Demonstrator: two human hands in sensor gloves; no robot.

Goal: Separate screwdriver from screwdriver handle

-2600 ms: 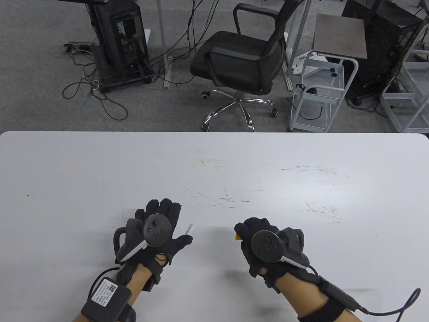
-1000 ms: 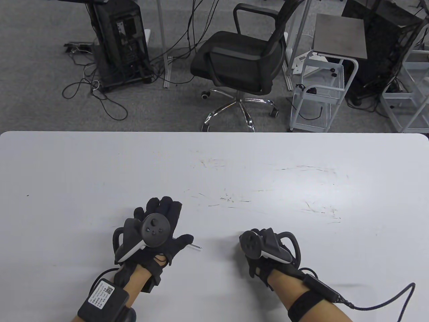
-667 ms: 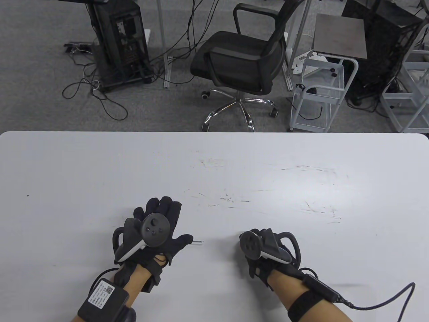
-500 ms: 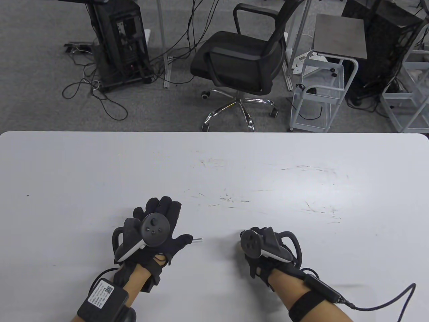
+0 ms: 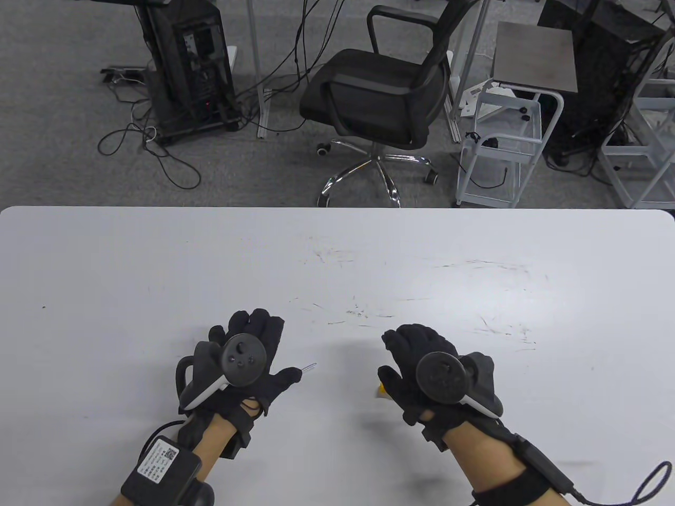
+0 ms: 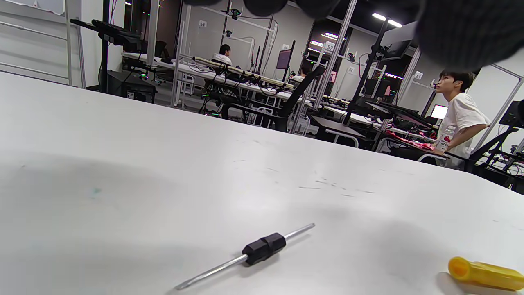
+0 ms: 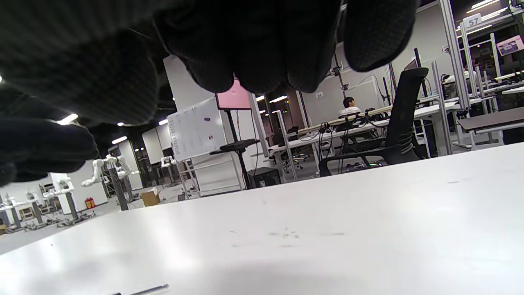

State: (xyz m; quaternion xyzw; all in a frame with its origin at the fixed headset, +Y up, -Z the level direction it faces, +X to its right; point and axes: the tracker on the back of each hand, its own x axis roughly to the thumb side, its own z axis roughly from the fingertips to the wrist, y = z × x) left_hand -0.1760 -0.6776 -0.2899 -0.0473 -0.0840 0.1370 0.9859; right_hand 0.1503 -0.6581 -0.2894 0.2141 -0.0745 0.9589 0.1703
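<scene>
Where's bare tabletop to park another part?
The table is bare across its far half and toward both side edges. The near middle is crowded: left hand, metal shaft, yellow handle, right hand.

Black office chair (image 5: 369, 100) on grey carpet (image 5: 63, 158) behind white table (image 5: 158, 263).

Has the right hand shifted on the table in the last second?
Yes. The right hand has rolled palm-down with its fingers now spread, reaching farther toward the scuff marks on the table, and the yellow handle shows at its thumb side.
</scene>
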